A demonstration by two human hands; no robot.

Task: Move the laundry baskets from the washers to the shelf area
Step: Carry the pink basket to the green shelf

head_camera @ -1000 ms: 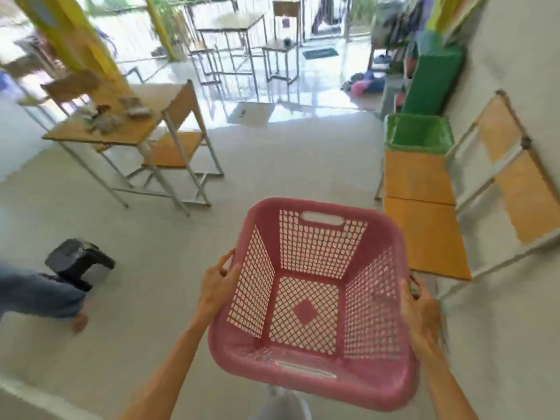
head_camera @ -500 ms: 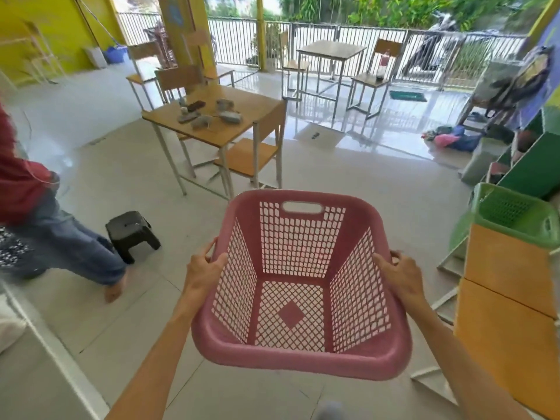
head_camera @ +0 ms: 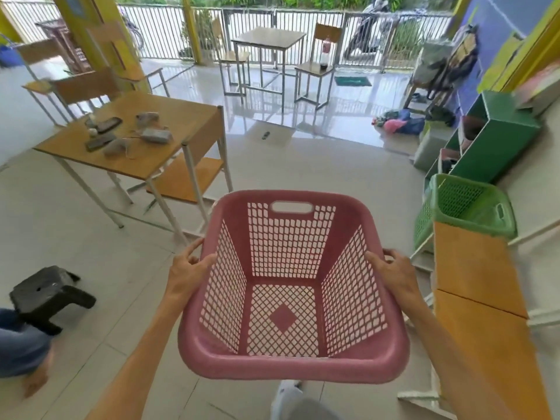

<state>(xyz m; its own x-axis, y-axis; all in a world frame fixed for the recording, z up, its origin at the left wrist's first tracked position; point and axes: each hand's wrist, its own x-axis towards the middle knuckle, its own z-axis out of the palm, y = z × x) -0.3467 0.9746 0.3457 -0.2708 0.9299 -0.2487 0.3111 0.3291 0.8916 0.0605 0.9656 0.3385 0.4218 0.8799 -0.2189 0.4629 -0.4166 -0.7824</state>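
An empty pink laundry basket [head_camera: 291, 366] with latticed sides hangs in front of me above the floor. My left hand [head_camera: 185, 272] grips its left rim and my right hand [head_camera: 394, 274] grips its right rim. A green laundry basket [head_camera: 472, 207] rests on the far end of an orange bench [head_camera: 472, 268] at the right. Beyond it a green shelf unit [head_camera: 500, 137] stands against the right wall.
A wooden table [head_camera: 181, 122] with small items and a chair [head_camera: 188, 177] stand at the left. A black stool [head_camera: 45, 294] and another person's leg [head_camera: 21, 353] are at the lower left. Further tables, chairs and a railing lie ahead.
My view has lifted and swung left, then closed in on the table and the green basket. The other person has shifted left, mostly out of view. Both hands keep hold of the pink basket.
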